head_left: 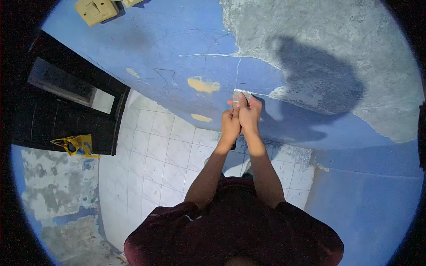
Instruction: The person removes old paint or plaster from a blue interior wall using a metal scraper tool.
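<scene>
Head view: a metal scraper [240, 95] is held w/ both hands, blade pressed flat to the blue wall [177, 48] at approx. centre frame, at the edge where blue paint meets bare grey plaster [337, 40]. Left hand [230, 125] is closed round the handle, at 7 o'clock from the blade; right hand [250, 113] is closed over it just beside, fingers up near the blade, the two hands touching. A yellowish patch [203, 84] is seen at 9 o'clock from the blade. A light switch [96, 10] sits at 11 o'clock, top edge. White floor tiles [155, 164] lie below; a dark doorway [66, 97] w/ a yellow object [76, 145] at 9 o'clock.
</scene>
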A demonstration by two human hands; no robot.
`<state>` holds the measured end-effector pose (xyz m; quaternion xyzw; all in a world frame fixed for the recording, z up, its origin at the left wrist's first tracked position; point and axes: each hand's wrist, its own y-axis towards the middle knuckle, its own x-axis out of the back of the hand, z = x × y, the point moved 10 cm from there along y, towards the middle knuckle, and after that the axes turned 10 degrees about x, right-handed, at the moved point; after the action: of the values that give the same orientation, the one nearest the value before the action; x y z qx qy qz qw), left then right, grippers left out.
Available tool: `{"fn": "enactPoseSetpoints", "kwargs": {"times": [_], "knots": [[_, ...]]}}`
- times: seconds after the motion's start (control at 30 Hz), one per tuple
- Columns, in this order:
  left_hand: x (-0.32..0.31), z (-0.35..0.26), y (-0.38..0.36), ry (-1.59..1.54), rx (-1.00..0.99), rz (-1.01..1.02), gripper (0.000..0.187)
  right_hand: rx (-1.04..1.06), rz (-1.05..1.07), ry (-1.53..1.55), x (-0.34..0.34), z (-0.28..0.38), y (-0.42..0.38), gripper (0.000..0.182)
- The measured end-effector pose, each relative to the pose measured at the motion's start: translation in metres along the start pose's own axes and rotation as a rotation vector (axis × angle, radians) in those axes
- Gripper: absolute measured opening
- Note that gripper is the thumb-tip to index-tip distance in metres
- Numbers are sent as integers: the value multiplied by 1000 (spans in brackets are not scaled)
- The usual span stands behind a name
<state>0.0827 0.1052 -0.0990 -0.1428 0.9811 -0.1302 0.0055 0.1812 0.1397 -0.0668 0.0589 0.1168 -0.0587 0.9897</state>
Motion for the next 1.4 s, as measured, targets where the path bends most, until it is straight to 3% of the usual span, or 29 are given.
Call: {"fn": "enactPoseSetpoints", "kwargs": {"times": [0.07, 0.17, 0.3, 0.4, 0.47, 0.7, 0.8, 0.93, 1.03, 1.07, 1.2, 1.4], "knots": [[-8, 1, -4, -131, 87, 86, 48, -3, -51, -59, 3, 1, 1, 22], [-3, 4, -5, -1, 151, 47, 48, 37, -2, -125, 4, 0, 4, 22], [8, -31, -9, 186, -42, -4, 50, -53, -126, 157, 0, -15, -4, 22], [-1, -5, 0, 74, 72, 53, 48, 35, -91, 54, 7, -6, 1, 21], [-5, -4, 0, 48, 38, 50, 48, 92, -30, -63, 7, 4, 4, 19], [-6, -14, -3, 56, -31, 103, 46, 78, -118, 97, 6, -8, 0, 19], [-8, 3, 5, -102, -15, 103, 46, 170, -25, -150, 7, 5, 6, 21], [8, -16, 2, 137, -135, 36, 43, 104, -108, 55, 1, -12, 2, 23], [2, -11, 2, 72, -57, 51, 43, 100, -70, 4, 2, -2, 2, 23], [-5, 15, 16, -28, -59, 55, 45, 107, -61, 7, 1, 3, 4, 23], [-9, 8, 13, -127, -115, 66, 45, 125, -6, -73, 5, 4, 5, 24], [-2, -7, 7, 15, -233, 33, 48, 188, -9, 37, 5, -3, -2, 25]]}}
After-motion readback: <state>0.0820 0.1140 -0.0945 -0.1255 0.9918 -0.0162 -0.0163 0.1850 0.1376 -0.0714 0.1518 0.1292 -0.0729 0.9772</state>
